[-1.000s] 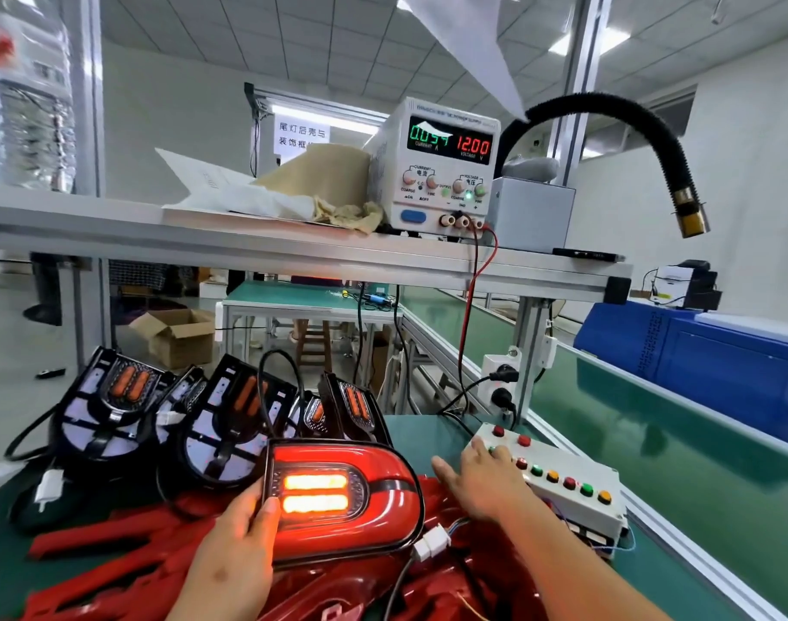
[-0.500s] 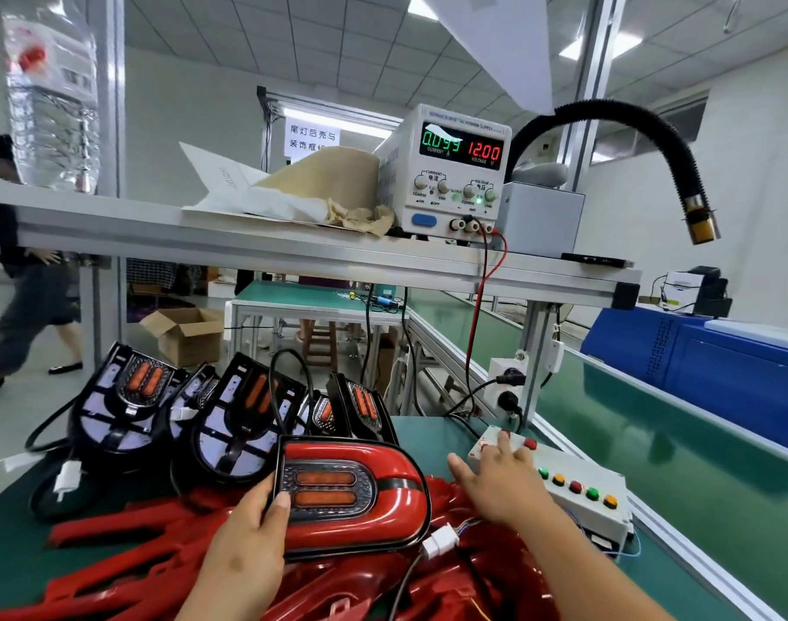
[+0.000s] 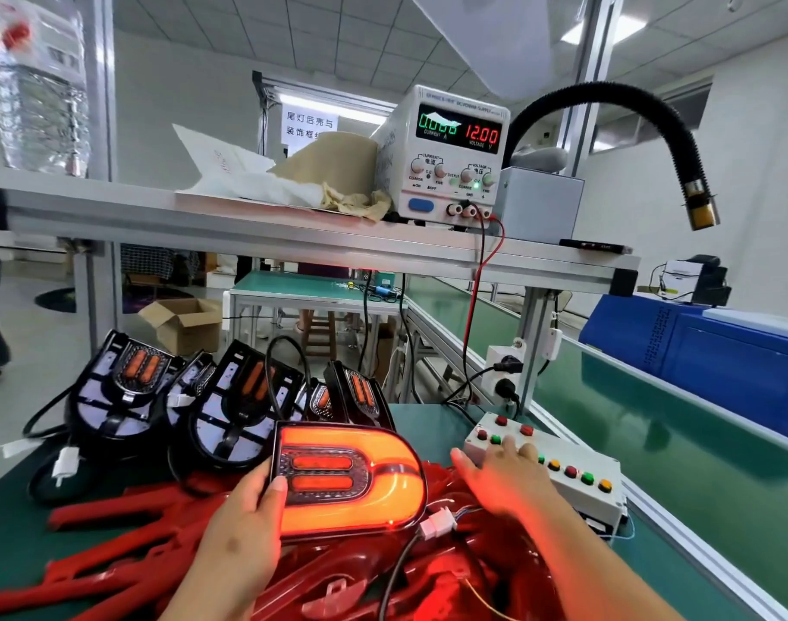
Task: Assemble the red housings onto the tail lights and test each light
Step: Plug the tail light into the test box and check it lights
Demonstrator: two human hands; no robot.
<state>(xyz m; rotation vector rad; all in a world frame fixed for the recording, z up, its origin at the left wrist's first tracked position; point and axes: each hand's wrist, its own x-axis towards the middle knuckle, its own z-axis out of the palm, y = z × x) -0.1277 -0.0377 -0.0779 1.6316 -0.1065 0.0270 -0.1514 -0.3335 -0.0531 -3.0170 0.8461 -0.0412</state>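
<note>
- Grips lit tail light (image 3: 351,479) at its left edge with left hand (image 3: 244,531), thumb curled onto the lens face; upright, near centre, glowing orange-red round the rim.
- Lays right hand (image 3: 504,477) on button box (image 3: 580,490) at near right, fingers straight and spread (which button lies under them cannot be told).
- Rests on heap of loose red housings (image 3: 338,569); bare black tail lights (image 3: 127,387) propped just behind, to the left.
- Reads 12.00 on power supply (image 3: 450,154), far shelf.
</note>
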